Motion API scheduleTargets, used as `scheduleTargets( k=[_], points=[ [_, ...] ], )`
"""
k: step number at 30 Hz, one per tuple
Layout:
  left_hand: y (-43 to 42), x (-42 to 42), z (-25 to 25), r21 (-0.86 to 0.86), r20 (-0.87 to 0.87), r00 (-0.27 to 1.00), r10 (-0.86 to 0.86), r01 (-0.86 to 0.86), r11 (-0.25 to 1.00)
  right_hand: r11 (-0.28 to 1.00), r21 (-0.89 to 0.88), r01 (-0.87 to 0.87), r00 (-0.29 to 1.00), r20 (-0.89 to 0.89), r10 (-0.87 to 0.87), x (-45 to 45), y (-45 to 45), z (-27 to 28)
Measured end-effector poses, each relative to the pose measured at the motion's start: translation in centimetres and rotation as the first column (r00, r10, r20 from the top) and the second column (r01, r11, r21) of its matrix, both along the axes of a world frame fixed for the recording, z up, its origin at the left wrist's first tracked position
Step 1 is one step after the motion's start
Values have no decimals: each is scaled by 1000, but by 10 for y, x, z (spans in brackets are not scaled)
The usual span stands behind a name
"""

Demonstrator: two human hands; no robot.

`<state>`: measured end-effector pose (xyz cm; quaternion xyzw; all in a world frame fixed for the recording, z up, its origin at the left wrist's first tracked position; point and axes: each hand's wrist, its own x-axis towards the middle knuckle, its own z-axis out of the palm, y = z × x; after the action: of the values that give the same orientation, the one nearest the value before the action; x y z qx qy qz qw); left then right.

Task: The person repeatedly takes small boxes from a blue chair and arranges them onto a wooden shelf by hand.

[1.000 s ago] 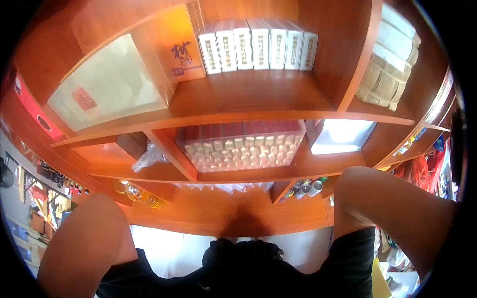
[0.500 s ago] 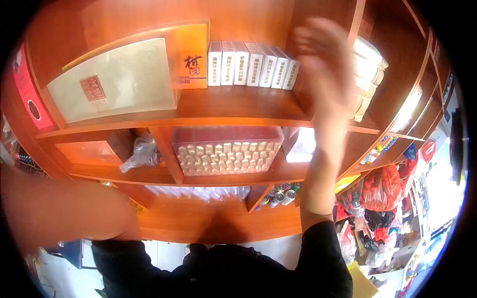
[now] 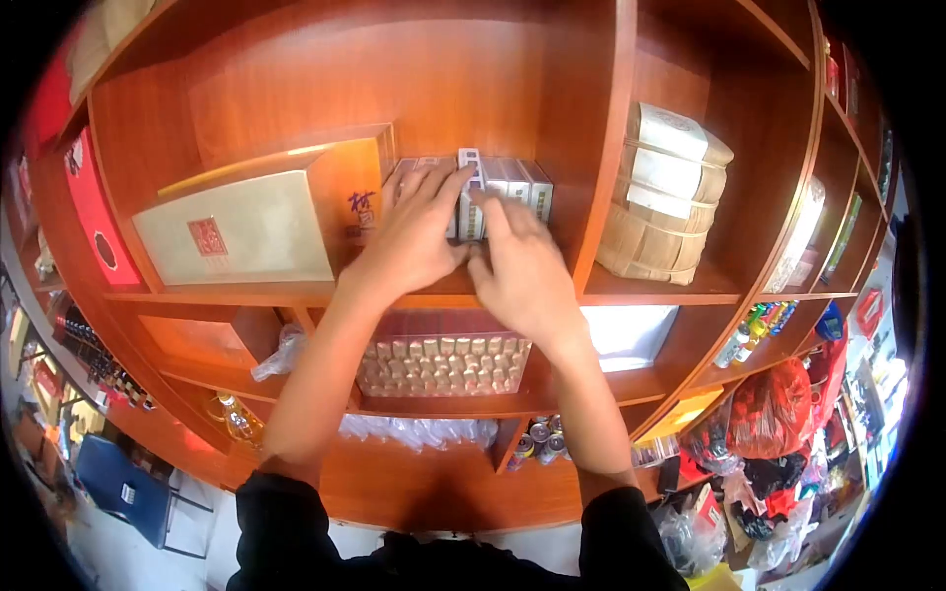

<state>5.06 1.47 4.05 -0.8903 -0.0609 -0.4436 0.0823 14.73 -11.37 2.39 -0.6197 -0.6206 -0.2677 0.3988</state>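
A row of slim white boxes (image 3: 507,175) with gold lettering stands on the upper shelf. One white box (image 3: 470,219) juts forward and rises above its neighbours. My left hand (image 3: 424,222) reaches over the left part of the row, fingers bent, with the fingertips at this box's left side. On its other side is my right hand (image 3: 522,261), fingers curled against it and slightly blurred. The thumbs nearly meet below, at the shelf edge. Both hands hide the lower fronts of several boxes. Left of the row, an orange box (image 3: 362,197) leans behind a cream box (image 3: 261,231).
A wooden upright (image 3: 603,148) separates this bay from paper-wrapped round bundles (image 3: 665,231) on the right. Below the shelf edge sits a case of gold-capped items (image 3: 443,366). Drink cans (image 3: 542,443) stand lower. A red plastic bag (image 3: 774,409) lies at right, a blue chair (image 3: 123,492) at left.
My right hand came down and left from beside the upright onto the white boxes. My left hand rose from the lower left to them. One box now protrudes. The view has shifted right.
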Motion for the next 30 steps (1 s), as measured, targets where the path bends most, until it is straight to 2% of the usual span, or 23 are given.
scheduleTargets(
  k=[1,2,4,5,6,8,10,12,13,14,16,17,18,19,20,21,22,24,25,26,28,30],
  points=[
    [-4,2,-2,-7,65,998,3,-2,1000,1000,31,-3,999,48,1,1,0,-4],
    [-7,3,-1,6,54,998,20,-20,1000,999,44,-20,999,37,19,2,-1,-4],
    [-11,5,2,-75,91,996,-12,19,997,989,18,-150,985,-87,151,0,-5,1],
    [-14,5,4,-20,162,985,-63,68,998,972,-8,-234,960,-159,230,0,-10,5],
    [-18,3,5,-14,141,989,-37,40,999,965,4,-261,950,-177,257,1,-12,5],
    [-28,-4,5,-388,227,959,-172,251,887,931,159,-328,924,-151,351,-3,-15,2],
    [-40,-14,3,-344,226,966,-124,199,918,893,185,-411,872,-207,444,-13,-16,-1],
    [-42,-27,-1,-450,530,785,-320,580,678,779,269,-566,783,-120,610,-27,-14,-6],
    [-46,-38,0,-402,586,716,-379,663,632,700,300,-648,715,-78,695,-34,-11,-10],
    [-63,-56,5,-430,631,697,-342,681,593,696,306,-650,711,-81,699,-44,-13,-11],
    [-63,-96,2,-305,612,689,-388,658,688,734,400,-549,815,60,576,-65,-17,-11],
    [-63,-121,-1,-305,659,660,-359,672,675,762,468,-448,880,80,468,-76,-15,-12],
    [-63,-146,-4,-301,707,628,-325,684,664,771,515,-374,909,39,415,-90,-12,-11],
    [-67,-172,-3,-317,779,567,-266,723,614,759,531,-377,890,-18,455,-111,-7,-9],
    [-74,-204,-2,-379,790,570,-227,745,550,746,547,-381,864,-77,498,-135,-2,-7],
    [-69,-236,-5,-377,800,565,-201,734,565,701,480,-528,756,-110,645,-158,7,-9],
    [-65,-268,-8,-375,810,560,-173,721,583,533,447,-719,467,-257,846,-192,11,-11],
    [-70,-330,-12,-399,810,577,-106,673,623,304,419,-856,203,-268,942,-261,22,-11],
    [-74,-363,-14,-425,806,588,-63,651,629,240,459,-856,115,-283,952,-300,29,-13],
    [-77,-399,-17,-412,819,573,-38,631,657,202,440,-875,80,-282,956,-339,34,-15],
    [-86,-469,-29,-344,818,563,-115,640,688,-37,549,-835,-305,-407,861,-411,45,-22],
    [-102,-550,-44,-370,767,636,-89,551,748,-108,512,-852,-332,-370,868,-478,60,-29]
  ],
)
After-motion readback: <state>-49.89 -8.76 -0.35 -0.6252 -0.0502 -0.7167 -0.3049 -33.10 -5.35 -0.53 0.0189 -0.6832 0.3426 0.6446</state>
